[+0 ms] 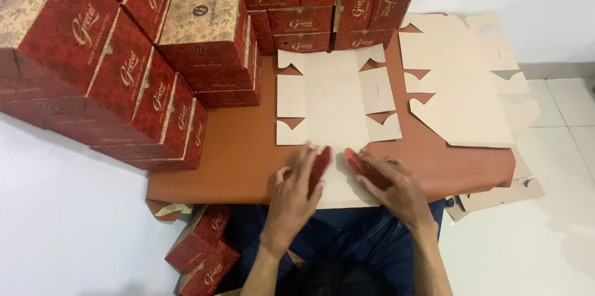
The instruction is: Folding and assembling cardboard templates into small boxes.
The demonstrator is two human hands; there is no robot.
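— What are the hands doing?

— Both rest on the flat box blank (334, 107), which lies plain side up on the brown worktop (229, 153), just in front of the person. The left hand (296, 189) curls its fingers around a red flap at the blank's near edge, folding it upward; the right hand (387, 185) grips the matching flap, fingers closed on it.

— And around them?

— Finished red boxes (124, 66) are stacked to the left and along the back. A pile of unfolded blanks (462, 79) sits to the right, just beside the one being held.
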